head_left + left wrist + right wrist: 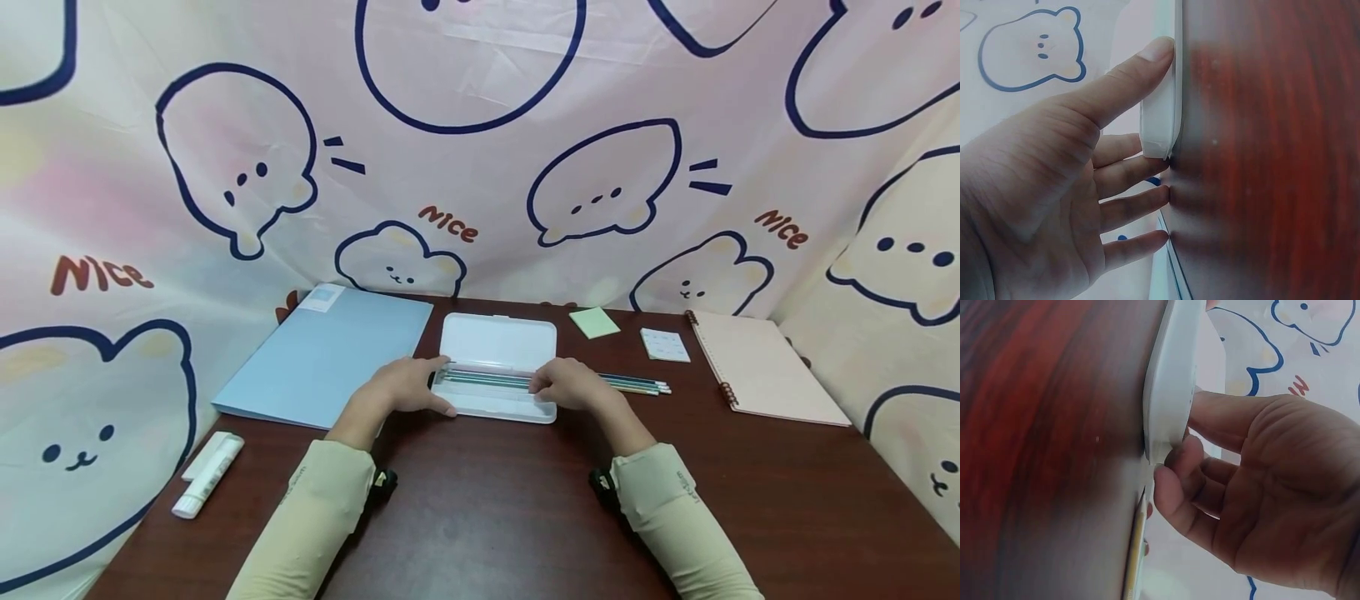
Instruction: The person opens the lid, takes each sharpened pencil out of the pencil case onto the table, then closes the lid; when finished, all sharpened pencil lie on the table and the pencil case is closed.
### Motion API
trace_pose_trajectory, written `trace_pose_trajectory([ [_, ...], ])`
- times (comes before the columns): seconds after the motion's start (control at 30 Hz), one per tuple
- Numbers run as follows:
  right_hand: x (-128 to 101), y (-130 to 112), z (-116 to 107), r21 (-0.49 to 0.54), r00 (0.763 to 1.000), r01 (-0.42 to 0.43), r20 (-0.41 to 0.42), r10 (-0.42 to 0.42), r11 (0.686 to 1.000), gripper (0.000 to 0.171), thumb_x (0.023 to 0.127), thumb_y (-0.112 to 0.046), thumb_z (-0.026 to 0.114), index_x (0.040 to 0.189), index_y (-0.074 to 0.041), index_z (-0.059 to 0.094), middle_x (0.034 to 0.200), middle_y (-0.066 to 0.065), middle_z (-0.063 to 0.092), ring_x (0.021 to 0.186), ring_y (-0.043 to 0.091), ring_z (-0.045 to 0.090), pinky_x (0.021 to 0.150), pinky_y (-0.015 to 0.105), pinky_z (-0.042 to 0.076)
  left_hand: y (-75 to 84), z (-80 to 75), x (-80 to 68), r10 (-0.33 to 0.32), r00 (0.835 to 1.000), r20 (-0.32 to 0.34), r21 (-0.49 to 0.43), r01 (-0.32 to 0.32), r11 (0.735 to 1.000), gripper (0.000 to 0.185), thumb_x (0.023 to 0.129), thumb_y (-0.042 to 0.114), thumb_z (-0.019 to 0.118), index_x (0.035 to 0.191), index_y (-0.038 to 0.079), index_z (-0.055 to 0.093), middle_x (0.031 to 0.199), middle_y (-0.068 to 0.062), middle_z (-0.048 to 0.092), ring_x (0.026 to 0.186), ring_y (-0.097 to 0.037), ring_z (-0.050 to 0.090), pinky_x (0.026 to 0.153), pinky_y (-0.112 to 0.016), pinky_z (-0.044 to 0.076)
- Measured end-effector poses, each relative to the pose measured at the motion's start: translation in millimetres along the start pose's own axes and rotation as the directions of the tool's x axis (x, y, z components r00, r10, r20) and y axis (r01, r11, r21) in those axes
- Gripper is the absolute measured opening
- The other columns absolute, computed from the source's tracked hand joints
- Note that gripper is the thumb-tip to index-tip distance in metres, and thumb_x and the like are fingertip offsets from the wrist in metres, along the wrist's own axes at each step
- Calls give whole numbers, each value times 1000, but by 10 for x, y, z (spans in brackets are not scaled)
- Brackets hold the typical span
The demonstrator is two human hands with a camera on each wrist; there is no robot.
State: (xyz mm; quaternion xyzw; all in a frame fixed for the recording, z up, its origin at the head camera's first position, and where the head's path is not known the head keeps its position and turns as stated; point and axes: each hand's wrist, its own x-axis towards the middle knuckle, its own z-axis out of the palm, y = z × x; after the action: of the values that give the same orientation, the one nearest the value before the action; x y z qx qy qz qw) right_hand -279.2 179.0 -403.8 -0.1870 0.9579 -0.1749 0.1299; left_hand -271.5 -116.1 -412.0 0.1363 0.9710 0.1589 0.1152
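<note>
An open white pencil case (498, 337) lies mid-table, its lid tipped back toward the wall. Several teal and green pencils (487, 379) run lengthwise in its tray. My left hand (407, 385) grips the case's left end; in the left wrist view its thumb presses the front wall and the other fingers spread around the end. My right hand (576, 386) reaches over the right end, thumb inside and the other fingers curled by the end wall. Its fingertips meet the right ends of the pencils and seem to pinch one; the case wall hides the contact in the right wrist view.
More pencils (637, 384) lie right of the case. A blue folder (322, 350) is at left, a glue stick (212, 479) and a white block near the left edge. Behind right are green sticky notes (595, 322), a small notepad (665, 345) and a spiral notebook (765, 367).
</note>
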Motion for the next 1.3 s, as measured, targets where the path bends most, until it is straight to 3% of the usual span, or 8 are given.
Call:
trace_pose_trajectory([
  [0.33, 17, 141, -38, 122, 999, 3, -40, 2, 993, 12, 96, -18, 69, 102, -21, 80, 106, 1, 75, 85, 18, 58, 74, 32, 49, -10, 15, 18, 6, 1000, -2, 1, -6, 1000, 98, 76, 59, 82, 157, 22, 41, 149, -12, 55, 127, -31, 54, 111, -57, 42],
  [0.6, -70, 349, -138, 226, 996, -1, -92, 22, 974, 13, 94, -26, 73, 103, -19, 80, 93, -1, 76, 80, 16, 65, 73, 31, 55, -3, 10, 13, 1, 1000, 4, -4, -1, 1000, 98, 76, 60, 82, 157, 23, 41, 149, -12, 55, 127, -31, 53, 111, -57, 42],
  [0.8, -202, 647, -244, 298, 993, 31, -117, 4, 954, 19, 95, -30, 72, 107, -18, 80, 84, -1, 76, 79, 19, 65, 75, 37, 55, -7, 3, 3, -4, 1000, -1, -6, 4, 1000, 98, 75, 60, 82, 156, 23, 42, 149, -12, 55, 128, -31, 53, 111, -57, 42],
  [0.93, -314, 942, -312, 369, 993, 34, -114, 9, 929, 27, 97, -30, 69, 114, -10, 78, 86, 3, 77, 81, 21, 67, 78, 43, 58, -4, -3, 7, 1, 1000, 3, 0, -1, 1000, 98, 75, 60, 82, 156, 23, 41, 150, -12, 54, 129, -32, 53, 112, -57, 42],
  [1.17, -559, 1427, -414, 482, 990, -59, -85, 114, 874, 32, 101, -22, 63, 122, 0, 72, 93, 9, 78, 85, 22, 72, 77, 33, 60, -18, 5, 18, 9, 1000, 4, 0, -9, 1000, 98, 76, 61, 81, 157, 23, 41, 151, -11, 54, 131, -31, 52, 112, -56, 42],
  [1.3, -696, 1586, -464, 481, 981, -112, -88, 175, 869, 31, 100, -23, 64, 121, -2, 73, 95, 9, 78, 86, 22, 73, 76, 31, 60, -21, 11, 25, 11, 1000, 4, -2, -11, 1000, 98, 76, 61, 81, 157, 23, 41, 150, -12, 54, 130, -31, 53, 112, -56, 42],
])
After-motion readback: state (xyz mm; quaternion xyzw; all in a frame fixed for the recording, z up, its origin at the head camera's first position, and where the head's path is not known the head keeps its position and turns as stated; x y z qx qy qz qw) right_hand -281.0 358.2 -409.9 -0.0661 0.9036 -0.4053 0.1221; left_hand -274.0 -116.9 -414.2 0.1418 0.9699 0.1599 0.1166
